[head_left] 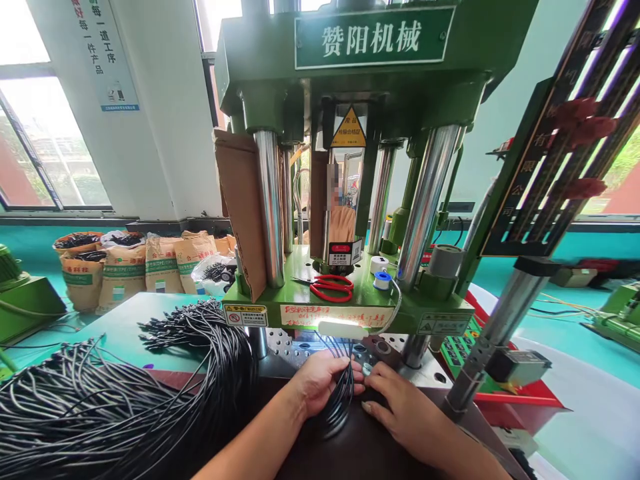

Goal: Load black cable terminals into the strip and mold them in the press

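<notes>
In the lower middle of the head view, my left hand (325, 380) is closed around a small bundle of thin black cables (343, 393). The cables loop down below the palm, and their upper ends point toward the lit gap under the green press (350, 320). Just right of the bundle is my right hand (395, 403), its fingers bent and the thumb apart from the forefinger. Its fingertips are close to the left fingers; whether they touch a cable I cannot tell. A small pale spot between the hands is too small to make out.
A large heap of black cables (100, 413) lies on the left. Red-handled scissors (330, 288) and a blue-and-white tape roll (383, 280) rest on the press. A metal post (500, 340) and a red tray (530, 393) stand right. Filled sacks (160, 263) line the back.
</notes>
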